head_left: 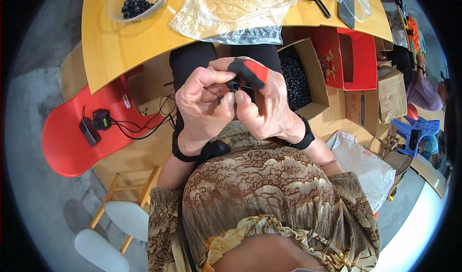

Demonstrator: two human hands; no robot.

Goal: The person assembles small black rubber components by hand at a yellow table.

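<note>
Above my lap, my left hand (204, 96) pinches a small black round part (233, 84) between thumb and fingers. My right hand (267, 98) is closed beside it, its thumb tip close to the left thumb. Over the right index finger lies a red-and-black piece (251, 72) like a tool handle; its far end is hidden in the hand. Whether the right fingers also touch the black part I cannot tell. Both wrists have black bands.
A clear plastic bag (231, 9) lies on the wooden table (113, 45), right of a clear bowl (111, 7) of black round parts. An open carton (315, 86) of small black pieces stands below, beside a red box (361, 60). At left is a red stool (62, 137) with cables. Another person sits far right.
</note>
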